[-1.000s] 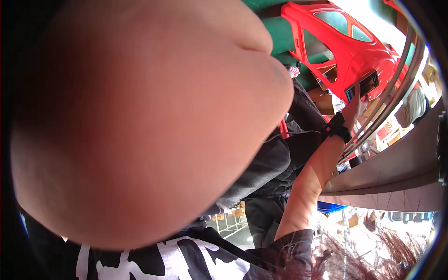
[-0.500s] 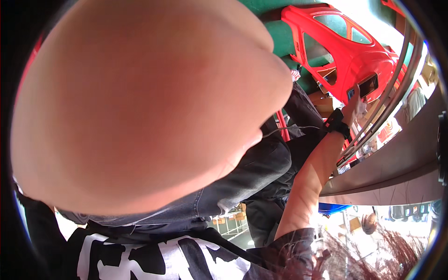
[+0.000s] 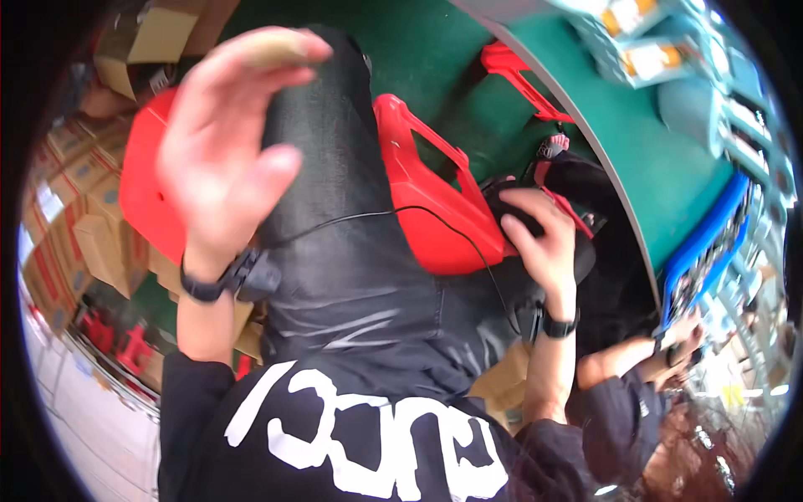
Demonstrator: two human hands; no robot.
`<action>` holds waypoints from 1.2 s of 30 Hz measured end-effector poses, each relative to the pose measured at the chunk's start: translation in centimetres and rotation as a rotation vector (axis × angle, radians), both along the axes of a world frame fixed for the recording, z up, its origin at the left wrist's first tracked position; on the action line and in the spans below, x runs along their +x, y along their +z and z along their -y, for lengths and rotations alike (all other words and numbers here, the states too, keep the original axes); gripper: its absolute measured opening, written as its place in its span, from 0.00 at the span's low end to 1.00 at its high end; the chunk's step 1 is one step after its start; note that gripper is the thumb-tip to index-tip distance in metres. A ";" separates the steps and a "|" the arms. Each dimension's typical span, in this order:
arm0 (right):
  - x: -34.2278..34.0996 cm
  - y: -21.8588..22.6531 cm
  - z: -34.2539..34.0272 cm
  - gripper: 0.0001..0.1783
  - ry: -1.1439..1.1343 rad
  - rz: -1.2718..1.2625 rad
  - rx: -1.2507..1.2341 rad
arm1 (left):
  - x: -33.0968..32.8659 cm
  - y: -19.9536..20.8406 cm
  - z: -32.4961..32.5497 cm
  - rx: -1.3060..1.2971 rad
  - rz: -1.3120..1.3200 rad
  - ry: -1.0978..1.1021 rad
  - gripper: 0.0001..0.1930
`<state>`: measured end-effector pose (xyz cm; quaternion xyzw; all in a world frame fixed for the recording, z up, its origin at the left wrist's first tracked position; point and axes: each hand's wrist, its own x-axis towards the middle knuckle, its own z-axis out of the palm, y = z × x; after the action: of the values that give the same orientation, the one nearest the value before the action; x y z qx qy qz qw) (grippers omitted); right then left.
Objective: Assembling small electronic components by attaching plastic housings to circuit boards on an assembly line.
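My left hand (image 3: 230, 138) is raised over my left thigh, fingers curved and apart from the thumb, with nothing in it. A black band with a small dark device (image 3: 255, 276) sits on that wrist. My right hand (image 3: 544, 234) is by my right knee, thumb and fingers spread, and no held thing shows. Its wrist has a black band (image 3: 559, 325) too. A thin black cable (image 3: 401, 209) runs in a loop across my lap between the two wrists. My legs are in dark jeans (image 3: 326, 217).
A red plastic stool (image 3: 443, 222) stands between my legs, and another red piece (image 3: 150, 180) lies left. Cardboard boxes (image 3: 100, 226) pile up at left. At right is a green table (image 3: 577, 84) with pale blue parts and a blue crate (image 3: 703, 243). A co-worker's arm (image 3: 623, 360) reaches there.
The close, blurred hand that covered much of the view has drawn back. The right hand had a dark phone-like thing beside it; that no longer shows. The view has turned.
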<state>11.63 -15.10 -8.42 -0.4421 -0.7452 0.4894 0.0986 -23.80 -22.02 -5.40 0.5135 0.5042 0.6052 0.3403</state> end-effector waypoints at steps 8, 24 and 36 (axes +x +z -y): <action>0.6 9.1 9.5 0.16 -0.393 -0.192 -0.009 | 3.3 14.3 0.6 0.384 -0.086 -0.348 0.50; 1.0 -9.6 5.4 0.44 0.233 0.193 -0.274 | 12.4 22.2 -10.7 0.659 -0.229 -0.493 0.53; -1.9 -17.0 3.3 0.43 0.164 0.234 -0.624 | 17.8 11.9 -10.1 -0.334 -0.223 -0.601 0.05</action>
<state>9.70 -18.35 -25.43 -0.4426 -0.5990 0.6460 -0.1672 -6.01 -11.90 6.52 0.6389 0.4566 0.3277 0.5253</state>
